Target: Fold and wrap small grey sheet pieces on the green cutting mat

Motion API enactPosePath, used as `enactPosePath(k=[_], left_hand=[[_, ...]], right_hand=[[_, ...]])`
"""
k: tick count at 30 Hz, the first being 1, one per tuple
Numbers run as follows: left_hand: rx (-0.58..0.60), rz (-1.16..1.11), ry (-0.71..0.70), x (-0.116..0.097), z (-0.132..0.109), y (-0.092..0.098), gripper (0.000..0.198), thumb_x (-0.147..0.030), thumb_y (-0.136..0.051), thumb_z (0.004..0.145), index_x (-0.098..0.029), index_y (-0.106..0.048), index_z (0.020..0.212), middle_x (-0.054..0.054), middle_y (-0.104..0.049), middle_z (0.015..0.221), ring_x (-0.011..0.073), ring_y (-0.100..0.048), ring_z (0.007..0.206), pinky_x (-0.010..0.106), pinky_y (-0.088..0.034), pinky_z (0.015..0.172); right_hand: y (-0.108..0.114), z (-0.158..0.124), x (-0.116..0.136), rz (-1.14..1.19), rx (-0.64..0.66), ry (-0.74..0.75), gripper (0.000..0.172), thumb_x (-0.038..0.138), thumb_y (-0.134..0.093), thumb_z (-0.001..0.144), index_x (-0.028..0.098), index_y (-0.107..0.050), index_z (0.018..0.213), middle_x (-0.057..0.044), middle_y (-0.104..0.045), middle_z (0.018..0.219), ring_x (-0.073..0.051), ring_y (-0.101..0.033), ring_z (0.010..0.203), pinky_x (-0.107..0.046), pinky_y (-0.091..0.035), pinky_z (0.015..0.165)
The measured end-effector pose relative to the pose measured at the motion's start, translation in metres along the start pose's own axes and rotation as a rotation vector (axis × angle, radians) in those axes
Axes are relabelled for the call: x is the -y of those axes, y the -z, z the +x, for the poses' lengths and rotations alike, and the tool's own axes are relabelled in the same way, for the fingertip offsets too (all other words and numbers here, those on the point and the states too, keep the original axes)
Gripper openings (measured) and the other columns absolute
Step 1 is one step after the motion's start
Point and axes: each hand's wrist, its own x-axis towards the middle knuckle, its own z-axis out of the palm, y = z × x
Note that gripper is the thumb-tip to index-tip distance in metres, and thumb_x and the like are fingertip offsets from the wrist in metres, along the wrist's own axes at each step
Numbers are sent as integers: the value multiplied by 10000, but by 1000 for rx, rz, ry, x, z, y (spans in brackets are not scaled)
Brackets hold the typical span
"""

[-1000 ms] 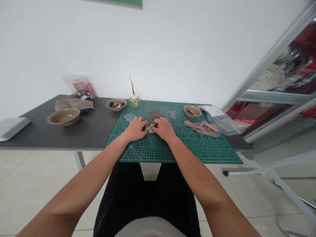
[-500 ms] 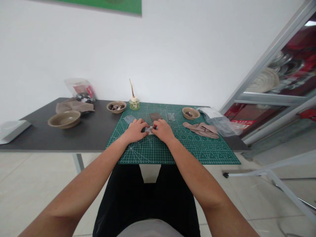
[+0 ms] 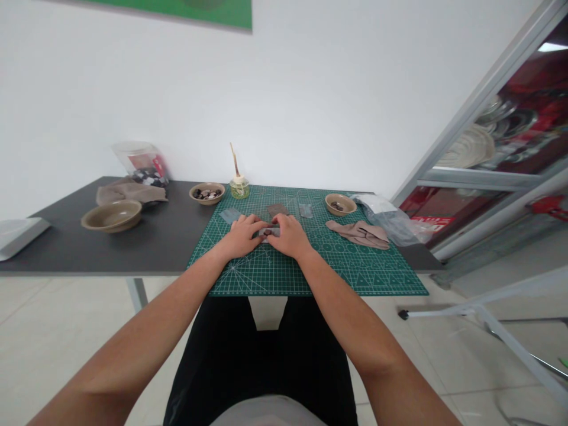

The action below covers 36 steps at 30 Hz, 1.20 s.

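Both of my hands rest together on the green cutting mat (image 3: 355, 272). My left hand (image 3: 242, 235) and my right hand (image 3: 286, 235) have curled fingers pinching a small pale grey piece (image 3: 265, 233) between them. Just beyond my fingers lie a brown square piece (image 3: 277, 209) and two small grey pieces (image 3: 231, 215), (image 3: 306, 210). What the pale piece is made of I cannot make out.
A small jar with a brush (image 3: 239, 184) stands at the mat's far edge. Bowls of small dark bits (image 3: 206, 193), (image 3: 339, 204), an empty tan bowl (image 3: 111, 215), tan cloths (image 3: 360, 233), (image 3: 128, 191), plastic bags (image 3: 389, 219) and a plastic jar (image 3: 141, 160) lie around. A metal frame (image 3: 483, 307) stands right.
My hands stay pinched on the pale piece and have barely moved. The head camera has tilted up and shifted slightly, so the table sits a little lower left in view.
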Motion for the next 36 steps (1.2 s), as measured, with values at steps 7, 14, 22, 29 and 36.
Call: enactPosePath(k=[7, 14, 22, 29, 36], left_hand=[[-73, -69, 57, 2, 1, 0, 204, -355, -514, 878, -231, -620, 1000, 67, -595, 1088, 274, -475, 1020, 432, -385, 884], [-246, -224, 196, 5, 2, 5, 125, -327, -548, 836, -207, -559, 867, 37, -633, 937, 228, -513, 944, 382, -408, 877], [-346, -351, 317, 0, 0, 12, 87, -261, -562, 762, -217, -487, 765, -11, -579, 773, 166, -531, 772, 294, -423, 734], [-335, -376, 357, 2, 2, 12, 110, -266, -576, 742, -218, -477, 750, -28, -544, 731, 151, -505, 713, 272, -386, 654], [-315, -358, 357, 1, 2, 12, 123, -278, -563, 750, -219, -457, 728, -27, -534, 708, 154, -504, 705, 276, -376, 648]], right_hand=[[0, 0, 0, -62, 81, 12, 368, 389, -674, 763, 184, -606, 1060, -92, -650, 1105, -277, -530, 1064, -404, -385, 899], [2, 1, 1, 119, 43, -40, 308, 244, -658, 732, 200, -564, 1022, -55, -652, 1062, -239, -573, 1007, -393, -401, 891], [2, 2, 4, 461, -81, -56, 366, 170, -619, 767, 226, -500, 1109, -16, -668, 1012, -168, -637, 892, -300, -478, 829], [3, 4, 4, 345, 3, -87, 182, 248, -631, 817, 226, -594, 993, 0, -697, 957, -163, -646, 851, -278, -469, 780], [5, 3, 8, 31, 44, -4, 96, 233, -564, 876, 210, -651, 911, -49, -699, 952, -198, -635, 903, -299, -454, 808]])
